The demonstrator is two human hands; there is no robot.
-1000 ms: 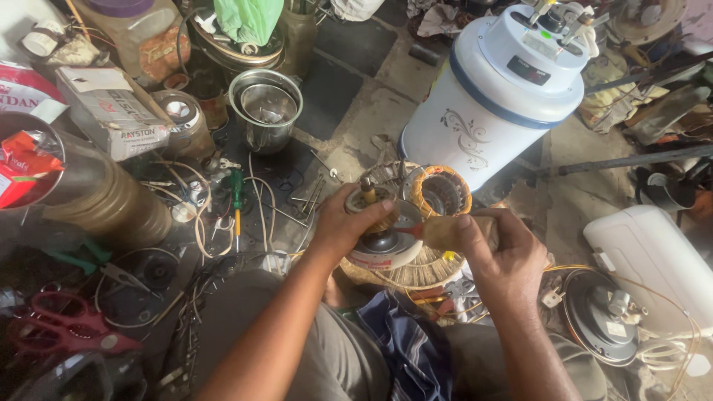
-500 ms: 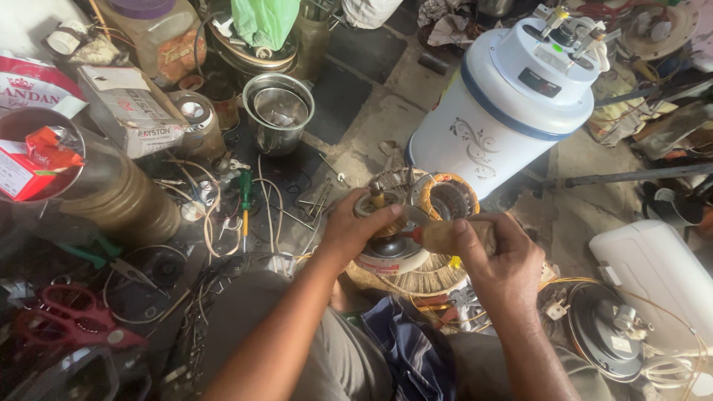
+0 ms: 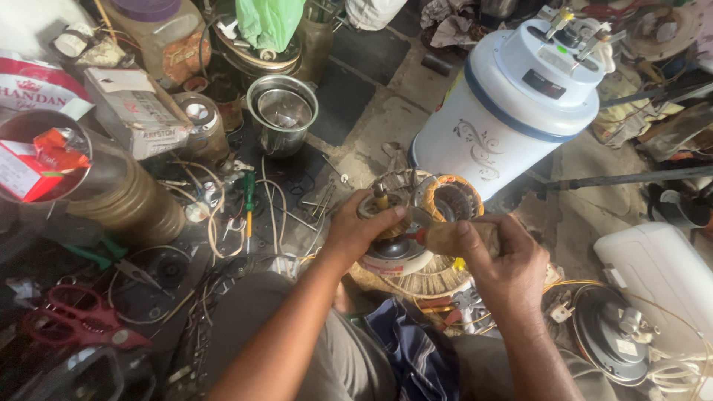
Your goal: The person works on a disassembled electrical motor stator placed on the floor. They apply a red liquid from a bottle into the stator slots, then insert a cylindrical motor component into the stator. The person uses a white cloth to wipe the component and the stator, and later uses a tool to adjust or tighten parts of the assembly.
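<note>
The left hand has its fingers closed round the top of a motor that sits on the floor at about six o'clock from the big white container. The right hand has its fingers wrapped tight on a wad of cloth, pressed against the motor's side. The copper winding lies just past it at twelve o'clock. I judge the cloth could snag on those fine wires, or the motor could tip off its loose seat onto the green screwdriver and cables at nine o'clock.
</note>
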